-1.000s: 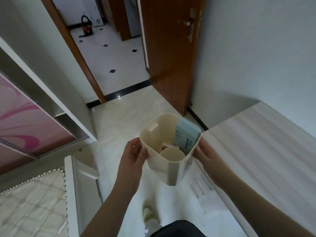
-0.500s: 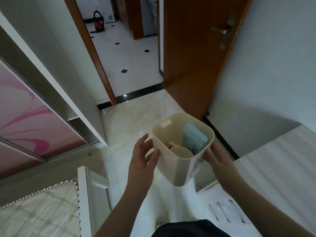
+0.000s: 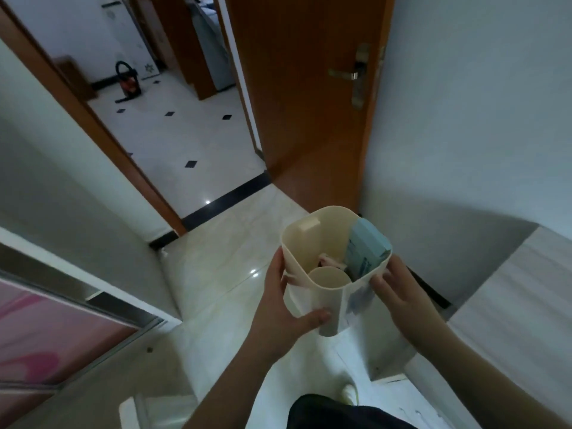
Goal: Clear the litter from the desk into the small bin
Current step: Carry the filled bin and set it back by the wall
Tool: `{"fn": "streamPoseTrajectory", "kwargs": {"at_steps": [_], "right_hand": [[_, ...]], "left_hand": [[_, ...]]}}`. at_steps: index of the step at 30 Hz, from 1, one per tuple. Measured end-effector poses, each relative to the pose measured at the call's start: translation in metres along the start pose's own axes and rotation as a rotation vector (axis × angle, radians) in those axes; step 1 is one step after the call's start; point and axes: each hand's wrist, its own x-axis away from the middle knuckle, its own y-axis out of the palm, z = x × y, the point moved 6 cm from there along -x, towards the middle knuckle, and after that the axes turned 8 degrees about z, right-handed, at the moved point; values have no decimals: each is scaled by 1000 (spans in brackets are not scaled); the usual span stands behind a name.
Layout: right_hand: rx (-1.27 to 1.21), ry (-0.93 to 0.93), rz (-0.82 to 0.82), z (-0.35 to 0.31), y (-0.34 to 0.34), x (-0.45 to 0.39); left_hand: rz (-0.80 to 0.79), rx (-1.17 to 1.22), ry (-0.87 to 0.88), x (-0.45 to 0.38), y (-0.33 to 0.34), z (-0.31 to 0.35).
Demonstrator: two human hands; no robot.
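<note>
I hold a small cream bin (image 3: 312, 239) in the air over the floor, between both hands. My left hand (image 3: 283, 308) wraps its left side, thumb across the front. My right hand (image 3: 394, 292) presses its right side. Inside the bin stand a light blue packet (image 3: 366, 247), a cream paper cup (image 3: 328, 277) and a bit of crumpled pinkish litter (image 3: 329, 261). The white desk (image 3: 510, 305) lies to the right, its near end below my right forearm.
An orange wooden door (image 3: 309, 103) stands open ahead, with a tiled hallway (image 3: 185, 140) beyond it. A pink sliding wardrobe door (image 3: 37, 332) is at the left. A white wall (image 3: 479, 119) rises on the right. My foot (image 3: 348, 394) shows on the pale floor.
The view has swung toward the open doorway and the desk has slid to the right edge. My left hand has closed more firmly round the bin, thumb now across its front.
</note>
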Motion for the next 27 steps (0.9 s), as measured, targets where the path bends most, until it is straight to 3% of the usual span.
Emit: {"fn": "streamPoseTrajectory", "kwargs": {"at_steps": [8, 20, 27], "right_hand": [[-1, -2, 87, -2, -32, -55], [241, -106, 329, 0, -68, -119], [273, -30, 494, -1, -64, -165]], "left_hand": [[-27, -11, 34, -84, 29, 2], [-403, -40, 28, -208, 71, -22], [-624, -12, 104, -295, 95, -22]]}}
